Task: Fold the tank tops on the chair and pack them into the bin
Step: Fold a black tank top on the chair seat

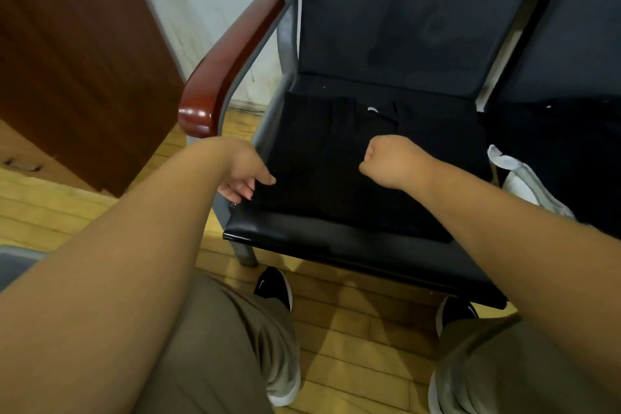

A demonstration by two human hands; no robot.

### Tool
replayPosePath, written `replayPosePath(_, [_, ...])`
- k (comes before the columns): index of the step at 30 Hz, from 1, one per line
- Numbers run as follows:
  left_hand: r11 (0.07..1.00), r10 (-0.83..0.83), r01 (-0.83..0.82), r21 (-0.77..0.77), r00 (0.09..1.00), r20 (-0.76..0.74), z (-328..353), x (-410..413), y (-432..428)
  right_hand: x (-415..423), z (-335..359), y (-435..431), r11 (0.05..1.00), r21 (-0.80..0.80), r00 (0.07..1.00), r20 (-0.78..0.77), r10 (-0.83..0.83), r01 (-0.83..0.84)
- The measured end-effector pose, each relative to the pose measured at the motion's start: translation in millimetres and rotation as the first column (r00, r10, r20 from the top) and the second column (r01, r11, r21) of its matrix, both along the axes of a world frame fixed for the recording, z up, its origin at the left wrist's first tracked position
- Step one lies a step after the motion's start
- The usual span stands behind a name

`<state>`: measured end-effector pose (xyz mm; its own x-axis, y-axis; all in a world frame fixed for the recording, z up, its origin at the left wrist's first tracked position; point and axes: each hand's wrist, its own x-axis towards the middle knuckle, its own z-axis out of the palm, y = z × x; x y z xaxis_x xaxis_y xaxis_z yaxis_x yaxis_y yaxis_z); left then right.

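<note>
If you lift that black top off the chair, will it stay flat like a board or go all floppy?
Probably floppy: the black tank top is thin cloth lying flat against the chair seat, so it would likely droop from the left hand pinching its edge. It looks light too, being so thin.

The tank top (pixel 353 171) spread over the chair seat (pixel 336 242) is black matt cloth, soft and faintly ribbed, while the seat's bare front edge is a smooth black leather-like covering with a dull gloss. The armrest (pixel 232 60) at the seat's left edge is red-brown wood under glossy lacquer, carried on a frame (pixel 287 30) of grey painted metal with a matt finish, and the backrest (pixel 403 10) looks dark, matt and slightly smudged. At the seat's right edge lies 1 pale grey garment (pixel 524 185) of soft cloth, and the floor (pixel 353 329) is yellow wood planks with a low sheen.
</note>
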<state>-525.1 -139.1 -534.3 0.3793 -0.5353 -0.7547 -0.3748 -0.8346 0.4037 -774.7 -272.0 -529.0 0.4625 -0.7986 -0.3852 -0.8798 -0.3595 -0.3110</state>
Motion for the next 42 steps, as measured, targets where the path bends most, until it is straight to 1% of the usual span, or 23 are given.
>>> replayPosePath(2, [1.0, -0.01, 0.01, 0.005, 0.999, -0.031, 2, 1, -1, 8, 0, 3, 0.999, 0.047, 0.994, -0.107, 0.016, -0.011])
replayPosePath(4, [0.999, -0.023, 0.024, 0.024, 0.998, -0.056, 2, 2, -5, 8, -1, 4, 0.991, 0.134, 0.956, -0.289, 0.042, -0.003])
replayPosePath(5, [0.999, -0.037, 0.039, 0.037, 0.998, -0.057, 1, 4, -7, 5, -2, 3, 0.986, 0.168, 0.933, -0.358, 0.043, 0.019])
replayPosePath(6, [0.996, -0.059, 0.062, 0.057, 0.997, -0.053, 1, 5, -9, -1, -4, 1, 0.98, 0.192, 0.918, -0.396, 0.019, 0.062])
replayPosePath(10, [0.977, -0.144, 0.149, 0.155, 0.989, -0.039, -1, 5, -18, -40, -5, -11, 0.944, 0.212, 0.873, -0.469, -0.13, 0.255])
replayPosePath(12, [0.971, -0.17, 0.167, 0.172, 0.985, 0.001, -2, 2, -22, -64, -1, -17, 0.92, 0.226, 0.848, -0.501, -0.173, 0.322])
replayPosePath(15, [0.966, -0.192, 0.18, 0.183, 0.98, 0.051, -3, -4, -26, -96, 3, -18, 0.903, 0.186, 0.828, -0.502, -0.251, 0.387])
replayPosePath(18, [0.962, -0.216, 0.194, 0.193, 0.971, 0.103, -1, -12, -28, -113, 16, -4, 0.903, 0.151, 0.834, -0.466, -0.294, 0.403])
replayPosePath(21, [0.955, -0.234, 0.202, 0.217, 0.963, 0.137, 1, -20, -29, -120, 30, 9, 0.921, 0.107, 0.845, -0.448, -0.292, 0.375])
replayPosePath(24, [0.951, -0.236, 0.196, 0.24, 0.96, 0.153, 2, -25, -30, -127, 35, 15, 0.913, 0.163, 0.836, -0.485, -0.256, 0.374])
replayPosePath(26, [0.953, -0.224, 0.181, 0.242, 0.961, 0.164, 3, -28, -28, -128, 27, 8, 0.949, 0.152, 0.88, -0.437, -0.187, 0.278])
replayPosePath(27, [0.956, -0.22, 0.177, 0.233, 0.96, 0.171, 4, -30, -27, -125, 24, 4, 0.952, 0.135, 0.888, -0.415, -0.195, 0.273])
replayPosePath(29, [0.96, -0.215, 0.173, 0.221, 0.959, 0.184, 5, -33, -25, -110, 20, 1, 0.939, 0.15, 0.886, -0.404, -0.226, 0.309])
replayPosePath(30, [0.959, -0.221, 0.178, 0.22, 0.957, 0.187, 7, -34, -24, -100, 19, -1, 0.94, 0.162, 0.9, -0.375, -0.222, 0.299])
replayPosePath(33, [0.953, -0.257, 0.212, 0.215, 0.942, 0.214, 9, -36, -22, -68, 16, 4, 0.96, 0.176, 0.961, -0.214, -0.177, 0.216])
replayPosePath(35, [0.95, -0.274, 0.226, 0.217, 0.935, 0.224, 12, -36, -21, -47, 10, 7, 0.98, 0.12, 0.982, -0.122, -0.142, 0.157])
replayPosePath(39, [0.939, -0.275, 0.219, 0.265, 0.94, 0.2, 9, -30, -20, -4, 2, 12, 0.994, 0.076, 0.997, 0.017, -0.079, 0.077])
replayPosePath(42, [0.951, -0.224, 0.182, 0.25, 0.963, 0.152, 0, -19, -21, 28, -1, 9, 0.996, 0.078, 0.991, 0.122, -0.053, 0.044])
